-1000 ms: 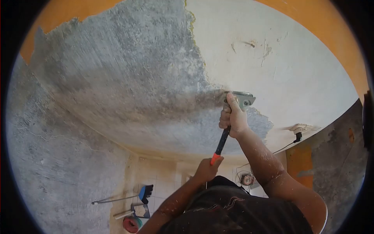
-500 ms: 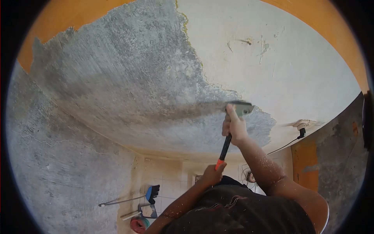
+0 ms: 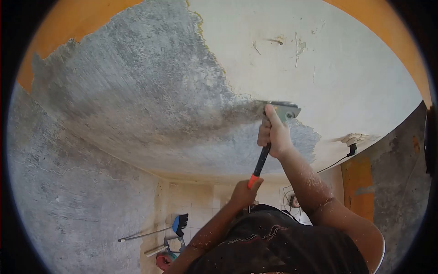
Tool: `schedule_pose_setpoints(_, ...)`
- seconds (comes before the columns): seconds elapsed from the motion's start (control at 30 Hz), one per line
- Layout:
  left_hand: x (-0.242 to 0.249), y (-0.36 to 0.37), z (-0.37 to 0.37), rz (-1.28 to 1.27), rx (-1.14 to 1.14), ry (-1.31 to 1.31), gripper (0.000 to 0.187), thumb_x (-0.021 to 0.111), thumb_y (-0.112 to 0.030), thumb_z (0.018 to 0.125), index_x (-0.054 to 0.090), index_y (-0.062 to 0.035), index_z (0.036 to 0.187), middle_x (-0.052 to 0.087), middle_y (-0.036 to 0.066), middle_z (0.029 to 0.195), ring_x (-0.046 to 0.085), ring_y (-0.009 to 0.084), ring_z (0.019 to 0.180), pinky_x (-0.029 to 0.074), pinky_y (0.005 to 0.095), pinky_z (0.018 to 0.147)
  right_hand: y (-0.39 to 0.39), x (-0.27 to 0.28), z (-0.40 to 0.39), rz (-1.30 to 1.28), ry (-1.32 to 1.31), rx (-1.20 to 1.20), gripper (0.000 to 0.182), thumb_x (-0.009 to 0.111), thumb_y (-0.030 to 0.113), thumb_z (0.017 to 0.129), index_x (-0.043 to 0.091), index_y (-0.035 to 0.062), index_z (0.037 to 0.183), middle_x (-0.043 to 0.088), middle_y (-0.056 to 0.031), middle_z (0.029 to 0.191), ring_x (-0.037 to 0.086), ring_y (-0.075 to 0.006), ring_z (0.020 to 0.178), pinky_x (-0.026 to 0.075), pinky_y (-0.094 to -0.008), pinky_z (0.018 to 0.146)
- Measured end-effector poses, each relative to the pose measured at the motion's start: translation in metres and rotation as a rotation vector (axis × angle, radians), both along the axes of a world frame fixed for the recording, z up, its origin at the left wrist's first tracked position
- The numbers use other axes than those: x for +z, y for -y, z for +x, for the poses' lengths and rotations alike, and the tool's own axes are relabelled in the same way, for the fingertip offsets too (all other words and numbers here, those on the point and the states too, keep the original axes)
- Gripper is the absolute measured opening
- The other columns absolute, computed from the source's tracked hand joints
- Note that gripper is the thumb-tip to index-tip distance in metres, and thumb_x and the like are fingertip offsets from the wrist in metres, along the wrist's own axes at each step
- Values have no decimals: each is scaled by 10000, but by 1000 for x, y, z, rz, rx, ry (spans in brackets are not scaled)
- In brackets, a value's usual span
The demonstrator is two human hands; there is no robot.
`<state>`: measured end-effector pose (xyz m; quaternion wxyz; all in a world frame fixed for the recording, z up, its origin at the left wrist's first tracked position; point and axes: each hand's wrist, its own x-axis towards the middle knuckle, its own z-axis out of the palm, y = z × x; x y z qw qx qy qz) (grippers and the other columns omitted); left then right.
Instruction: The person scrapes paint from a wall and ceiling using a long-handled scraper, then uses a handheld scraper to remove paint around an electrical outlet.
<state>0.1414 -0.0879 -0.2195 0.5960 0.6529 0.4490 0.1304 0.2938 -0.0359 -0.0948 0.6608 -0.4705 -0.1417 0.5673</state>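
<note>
Both of my hands grip a long-handled scraper point(image 3: 262, 160) with a black shaft and an orange section low down. My right hand point(image 3: 275, 130) is wrapped round it just below the wide grey-green head point(image 3: 285, 111), thumb laid up against the head. Lower down, my left hand point(image 3: 245, 192) closes round the handle's end by the orange part. The scraper's head is at the wall, where bare grey plaster point(image 3: 155, 77) meets white paint point(image 3: 346, 68). Pale flecks speckle both forearms. The blade's exact contact with the wall is hard to make out.
A plugged-in socket point(image 3: 352, 142) with a black cable is on the wall at right, and a nail point(image 3: 280, 42) sticks out higher up. A blue-and-black broom point(image 3: 179, 225), a dustpan point(image 3: 174, 245) and a red coiled item point(image 3: 164, 260) are at lower left.
The scraper's head and both hands have moved up along the wall, over the edge of the white paint. My grip looks the same. The view has shifted slightly.
</note>
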Motion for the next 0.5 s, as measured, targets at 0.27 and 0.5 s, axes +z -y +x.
schedule_pose_setpoints(0.27, -26, 9, -3, 45, 0, -92, 531, 522, -482, 836, 547, 0, 614, 512, 81, 508, 504, 165, 460, 395, 339, 467, 6, -20, 4, -4, -18, -28, 492, 574, 444, 834, 261, 210, 535, 221, 71, 445, 200, -77, 352, 191, -245, 372)
schedule_pose_setpoints(0.5, -46, 20, -5, -69, 11, -59, 537, 495, -479, 852, 531, -13, 587, 495, 66, 480, 509, 166, 458, 394, 346, 470, 13, -24, 7, 32, -22, -35, 453, 575, 419, 840, 290, 200, 564, 235, 74, 455, 215, -68, 358, 192, -247, 373)
